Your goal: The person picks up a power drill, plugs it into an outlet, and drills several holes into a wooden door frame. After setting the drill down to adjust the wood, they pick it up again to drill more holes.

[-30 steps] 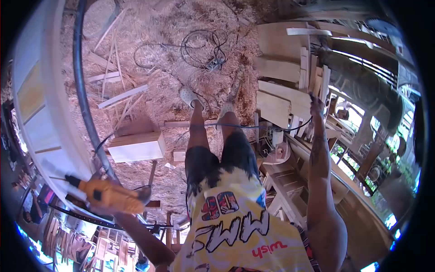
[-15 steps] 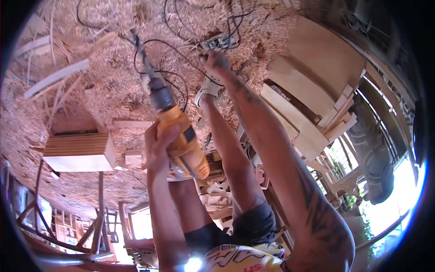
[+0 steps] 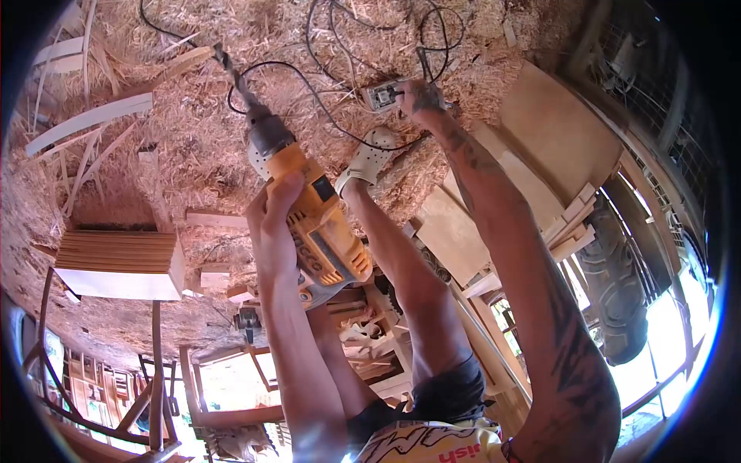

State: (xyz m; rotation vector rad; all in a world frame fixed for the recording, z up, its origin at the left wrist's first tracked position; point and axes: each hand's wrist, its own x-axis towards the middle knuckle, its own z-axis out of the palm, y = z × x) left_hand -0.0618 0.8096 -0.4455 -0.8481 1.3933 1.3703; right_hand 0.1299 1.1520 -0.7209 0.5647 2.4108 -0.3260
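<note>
My left hand (image 3: 270,216) is closed around the body of a yellow and black power drill (image 3: 328,224), whose long bit (image 3: 231,71) points up and away to the left. The drill hangs over the floor in front of my legs. Farther out, my right hand (image 3: 423,99) is closed on one end of a pale power strip (image 3: 383,96) low over the wood shavings. Its fingertips are partly hidden. A black cable (image 3: 312,92) loops across the shavings near both hands, and another black cord (image 3: 444,50) coils beyond the right hand.
Wood shavings (image 3: 185,154) cover the floor. My foot in a light clog (image 3: 369,160) stands below the power strip. Flat boards (image 3: 559,116) lean at the right. A stack of slats (image 3: 116,255) sits at the left, with curved wood strips (image 3: 89,123) beyond it.
My right hand has moved right along the power strip and now grips its end; the strip sits nearer to me. The drill has shifted slightly right and turned in my left hand's hold.
</note>
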